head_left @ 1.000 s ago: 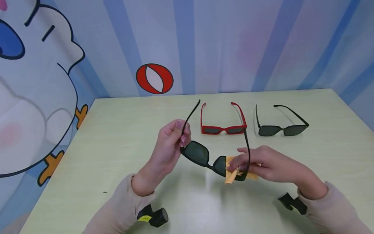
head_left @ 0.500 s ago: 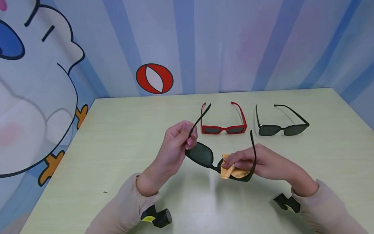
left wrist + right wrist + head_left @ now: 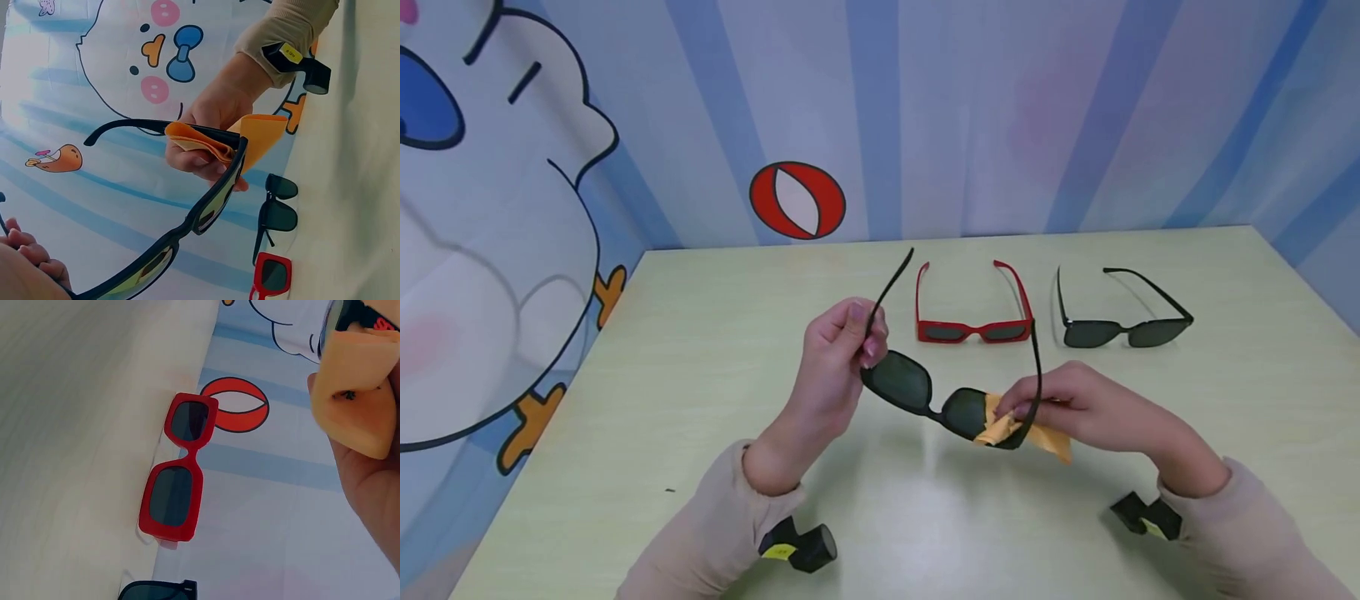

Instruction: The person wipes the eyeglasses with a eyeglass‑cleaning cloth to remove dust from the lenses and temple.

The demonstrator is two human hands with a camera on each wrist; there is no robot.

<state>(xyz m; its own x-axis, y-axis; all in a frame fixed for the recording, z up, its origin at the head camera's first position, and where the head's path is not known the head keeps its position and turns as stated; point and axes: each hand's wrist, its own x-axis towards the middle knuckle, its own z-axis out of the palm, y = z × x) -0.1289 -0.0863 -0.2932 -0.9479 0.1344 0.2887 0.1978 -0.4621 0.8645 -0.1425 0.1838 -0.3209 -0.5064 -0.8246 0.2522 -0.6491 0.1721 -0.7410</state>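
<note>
With my left hand point(image 3: 829, 371) pinching the left temple point(image 3: 892, 285) of the black sunglasses point(image 3: 897, 382) above the bench point(image 3: 722, 333) and my right hand point(image 3: 1097, 408) pinching the orange cloth point(image 3: 998, 430) at their right lens point(image 3: 964, 410), I'd favour light, short wiping strokes, bracing them against twisting.

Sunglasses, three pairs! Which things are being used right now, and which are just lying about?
In the job:
held black sunglasses, gripped by the left hand
orange cloth, pinched by the right hand at one lens

Just lying on the table:
red sunglasses
other black sunglasses
</note>
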